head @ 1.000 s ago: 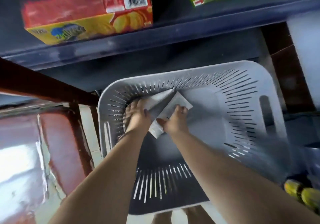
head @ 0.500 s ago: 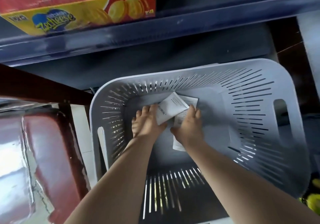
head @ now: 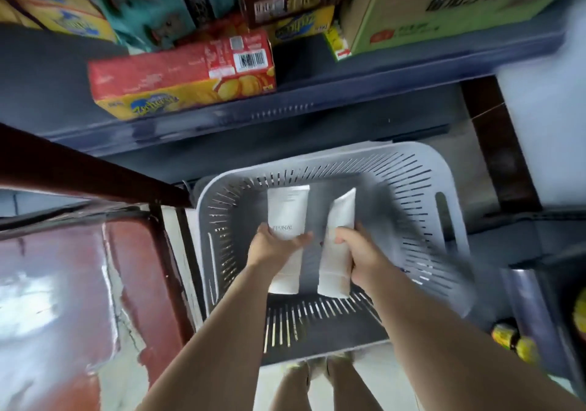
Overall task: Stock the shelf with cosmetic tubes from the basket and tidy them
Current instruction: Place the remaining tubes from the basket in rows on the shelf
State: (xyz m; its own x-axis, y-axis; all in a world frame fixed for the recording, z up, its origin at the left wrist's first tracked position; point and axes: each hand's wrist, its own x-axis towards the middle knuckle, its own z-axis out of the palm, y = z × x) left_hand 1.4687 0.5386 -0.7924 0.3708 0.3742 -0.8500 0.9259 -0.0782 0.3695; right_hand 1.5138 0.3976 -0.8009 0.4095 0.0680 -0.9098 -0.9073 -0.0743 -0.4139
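The basket sits on the floor below the shelf. Above the basket, the left hand holds one tube at nine o'clock of the second tube, held in the right hand. A snack box lies on the shelf at eleven o'clock of the basket.

- I have only one view, from the camera worn on the person's head.
- It looks steeply down and slightly forward, over both forearms to the floor, where the person's legs show at the bottom edge.
- It sits close: the slotted basket fills the middle of the frame.
- The blue shelf with its cartons spans the top.
- The wide lens bends the edges, and the right side is blurred.
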